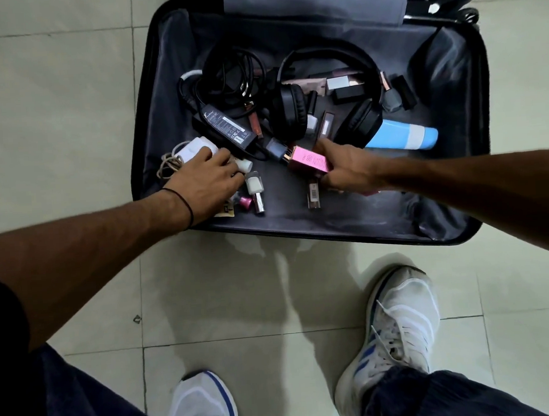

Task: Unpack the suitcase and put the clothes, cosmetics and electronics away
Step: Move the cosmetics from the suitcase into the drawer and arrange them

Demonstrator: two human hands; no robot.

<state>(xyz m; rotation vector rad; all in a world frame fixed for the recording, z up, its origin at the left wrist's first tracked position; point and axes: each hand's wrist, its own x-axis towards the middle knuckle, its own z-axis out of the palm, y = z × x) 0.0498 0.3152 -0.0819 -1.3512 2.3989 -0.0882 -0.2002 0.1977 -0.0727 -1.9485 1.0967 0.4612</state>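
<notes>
Your right hand [348,168] grips the pink box [309,162]: likely light, rigid, pinch its 2 long sides. Left hand [203,176] covers a white bottle [244,165]; grasp unclear.

The pale tiled floor [67,92] carries the open black suitcase [363,216] and two white sneakers [402,322].
</notes>
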